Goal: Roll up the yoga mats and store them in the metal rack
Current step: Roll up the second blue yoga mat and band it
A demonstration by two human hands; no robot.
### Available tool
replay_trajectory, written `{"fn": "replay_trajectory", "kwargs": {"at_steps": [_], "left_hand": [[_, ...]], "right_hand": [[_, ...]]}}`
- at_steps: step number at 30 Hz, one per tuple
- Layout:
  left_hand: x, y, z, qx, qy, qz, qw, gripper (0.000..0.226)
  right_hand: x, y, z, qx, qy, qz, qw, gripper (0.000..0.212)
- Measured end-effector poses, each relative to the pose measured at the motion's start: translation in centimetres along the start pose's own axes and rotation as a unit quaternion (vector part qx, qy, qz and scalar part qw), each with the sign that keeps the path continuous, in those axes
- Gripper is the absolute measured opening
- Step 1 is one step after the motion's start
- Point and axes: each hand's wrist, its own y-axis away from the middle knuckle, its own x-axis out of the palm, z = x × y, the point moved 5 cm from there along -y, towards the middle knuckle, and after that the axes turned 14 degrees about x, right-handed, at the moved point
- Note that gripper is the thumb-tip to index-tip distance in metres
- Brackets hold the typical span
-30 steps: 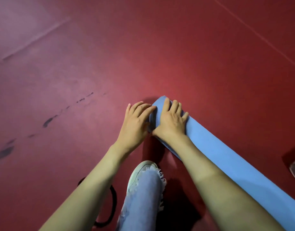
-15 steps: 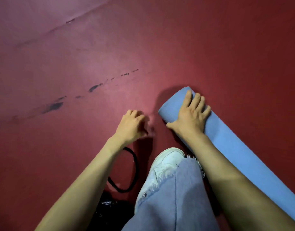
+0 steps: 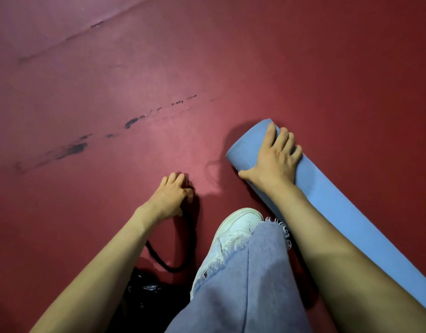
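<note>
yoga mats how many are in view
1: a rolled blue yoga mat lies on the red floor at right, under the right hand. Other mats may be out of view.

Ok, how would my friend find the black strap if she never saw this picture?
On the red floor, find the white sneaker near the bottom middle. Just left of it, the left hand grips the black strap, which loops down to a shiny black bag. It is the only thin, dark cord here; the rolled blue mat is fat.
</note>
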Motion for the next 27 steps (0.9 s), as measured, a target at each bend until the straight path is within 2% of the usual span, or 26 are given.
{"fn": "replay_trajectory", "kwargs": {"at_steps": [2, 4, 6, 8, 10, 13, 15, 18, 19, 20, 22, 23, 27], "left_hand": [[-0.4, -0.3, 0.0, -0.008, -0.003, -0.034, 0.999, 0.036], [-1.4, -1.0, 0.0, -0.051, 0.047, -0.122, 0.990, 0.032], [-3.3, -1.6, 0.2, -0.125, 0.190, -0.261, 0.938, 0.022], [-5.0, -3.2, 0.4, -0.197, 0.312, -0.333, 0.868, 0.016], [-6.9, -5.7, 0.2, -0.227, 0.358, -0.354, 0.834, 0.016], [-9.5, -9.5, -1.0, -0.222, 0.416, -0.369, 0.801, 0.016], [-10.3, -11.0, -1.8, -0.220, 0.439, -0.370, 0.788, 0.013], [-10.3, -12.7, -2.5, -0.220, 0.477, -0.361, 0.771, 0.030], [-10.1, -13.1, -2.8, -0.228, 0.505, -0.354, 0.753, 0.033], [-9.9, -13.6, -3.2, -0.229, 0.559, -0.350, 0.716, 0.030], [-10.2, -14.3, -4.5, -0.215, 0.674, -0.348, 0.615, 0.023], [-10.4, -14.7, -5.0, -0.201, 0.708, -0.352, 0.578, 0.023], [-11.7, -14.0, -5.3, -0.167, 0.737, -0.360, 0.547, 0.018]], "right_hand": [[-0.2, -0.3, -0.3, -0.006, -0.008, 0.018, 1.000, 0.132], [-0.3, -0.5, -1.2, -0.009, -0.026, 0.048, 0.998, 0.139], [-0.3, -0.3, -2.4, 0.009, -0.043, 0.081, 0.996, 0.145], [-0.2, -0.4, -4.1, 0.058, -0.066, 0.095, 0.992, 0.143], [-0.5, -0.9, -5.3, 0.083, -0.088, 0.085, 0.989, 0.131], [-1.5, -1.9, -6.0, 0.081, -0.105, 0.079, 0.988, 0.112], [-2.8, -2.3, -7.0, 0.092, -0.118, 0.062, 0.987, 0.107], [-5.5, -2.9, -9.0, 0.104, -0.149, 0.027, 0.983, 0.104], [-6.1, -2.9, -9.6, 0.105, -0.154, 0.027, 0.982, 0.104], [-6.4, -2.8, -10.0, 0.103, -0.157, 0.030, 0.982, 0.104], [-6.5, -2.4, -10.1, 0.092, -0.157, 0.035, 0.983, 0.104], [-6.3, -2.2, -9.9, 0.088, -0.153, 0.037, 0.984, 0.104], [-4.2, -2.9, -9.6, 0.098, -0.137, 0.049, 0.984, 0.106]]}}
